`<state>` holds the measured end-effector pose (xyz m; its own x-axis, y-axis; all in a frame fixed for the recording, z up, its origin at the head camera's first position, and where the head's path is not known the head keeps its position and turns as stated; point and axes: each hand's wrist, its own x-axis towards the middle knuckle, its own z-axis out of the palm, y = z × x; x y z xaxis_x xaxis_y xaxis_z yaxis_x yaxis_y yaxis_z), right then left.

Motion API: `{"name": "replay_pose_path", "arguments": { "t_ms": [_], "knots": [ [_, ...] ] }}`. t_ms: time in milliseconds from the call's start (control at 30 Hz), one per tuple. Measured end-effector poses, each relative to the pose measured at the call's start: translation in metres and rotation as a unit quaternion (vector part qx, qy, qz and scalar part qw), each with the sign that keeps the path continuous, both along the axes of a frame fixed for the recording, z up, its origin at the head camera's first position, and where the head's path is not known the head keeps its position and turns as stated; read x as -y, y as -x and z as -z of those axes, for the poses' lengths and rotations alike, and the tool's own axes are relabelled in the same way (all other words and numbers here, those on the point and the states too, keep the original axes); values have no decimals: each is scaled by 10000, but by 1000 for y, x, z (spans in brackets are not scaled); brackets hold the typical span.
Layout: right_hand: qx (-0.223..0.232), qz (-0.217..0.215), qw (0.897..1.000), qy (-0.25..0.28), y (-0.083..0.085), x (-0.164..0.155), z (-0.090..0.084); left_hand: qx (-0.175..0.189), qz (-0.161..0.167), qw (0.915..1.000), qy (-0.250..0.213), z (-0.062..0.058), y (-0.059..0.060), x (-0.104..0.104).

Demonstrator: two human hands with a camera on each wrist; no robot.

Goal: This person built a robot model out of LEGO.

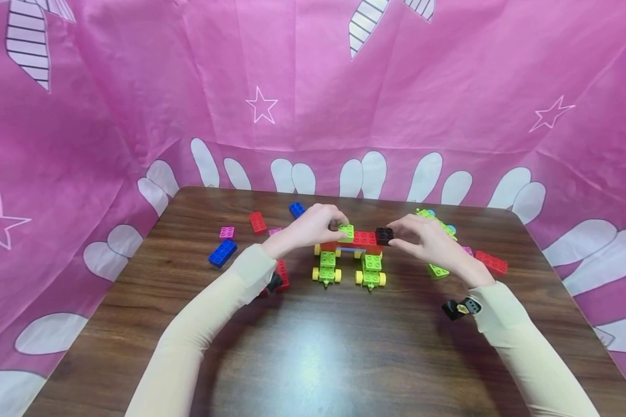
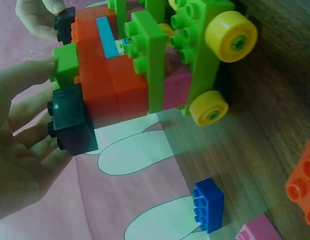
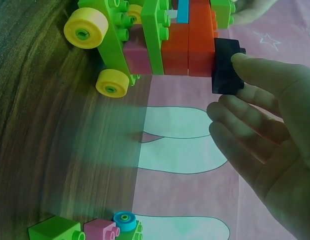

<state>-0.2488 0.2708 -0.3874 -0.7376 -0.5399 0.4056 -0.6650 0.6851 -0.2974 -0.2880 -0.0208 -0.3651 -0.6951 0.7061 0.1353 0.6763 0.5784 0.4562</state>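
A toy-brick build stands mid-table: a red beam of bricks on two green wheeled bases with yellow wheels. A black brick sits on each end of the beam. My left hand pinches a lime-green brick on top of the beam, next to the left black brick. At the other end, my right hand holds the right black brick between thumb and fingers. A blue piece shows under the beam. The left black brick is mostly hidden in the head view.
Blue bricks, a small red brick and pink bricks lie to the left. More red bricks are beneath the left forearm. On the right are a green piece with blue wheels and a red brick. Pink cloth hangs behind.
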Motion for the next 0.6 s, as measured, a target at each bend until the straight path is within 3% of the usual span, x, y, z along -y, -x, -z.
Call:
{"name": "replay_pose_path", "arguments": {
  "t_ms": [300, 600],
  "knots": [
    [34, 12, 10000, 1, -1, 0, -2, -47, 61, 9997, 229, -5, -1, -4],
    [112, 76, 9999, -82, -1, 0, -2, 67, 50, 9999, 102, -3, 0, 1]
  ]
}}
